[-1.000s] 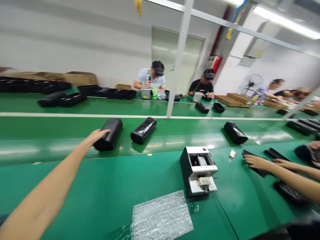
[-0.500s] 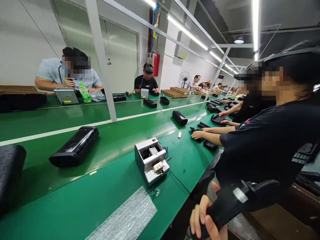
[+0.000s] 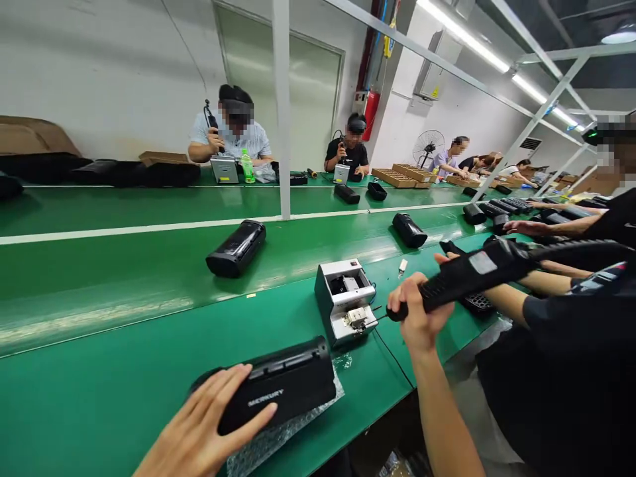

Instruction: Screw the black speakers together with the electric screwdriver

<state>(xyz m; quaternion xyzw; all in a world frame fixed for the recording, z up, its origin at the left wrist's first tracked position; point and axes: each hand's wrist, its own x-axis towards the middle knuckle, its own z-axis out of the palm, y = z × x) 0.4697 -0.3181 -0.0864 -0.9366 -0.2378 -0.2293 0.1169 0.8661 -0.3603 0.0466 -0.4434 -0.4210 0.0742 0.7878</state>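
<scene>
A black casing (image 3: 278, 397) marked MERKURY rests on a bubble-wrap sheet (image 3: 263, 450) on the green bench. My left hand (image 3: 213, 411) grips it at its left end, fingers over the top and thumb along the front. In my right hand (image 3: 417, 311) is a black electric screwdriver (image 3: 467, 275), held nearly level, with a cable off its back end. Its thin bit points left at the front of a grey screw feeder (image 3: 342, 301); I cannot tell whether a screw is on the bit.
Black casings (image 3: 237, 248) lie on the green belt beyond the bench, one of them farther right (image 3: 409, 230). A white upright post (image 3: 281, 106) stands behind the belt. A co-worker's arms (image 3: 517, 298) are close at my right. Others sit across the line.
My view has swung left. The screwdriver has risen from low at the right to the screw feeder. My left hand and the MERKURY casing now show on the bubble wrap, which was bare before.
</scene>
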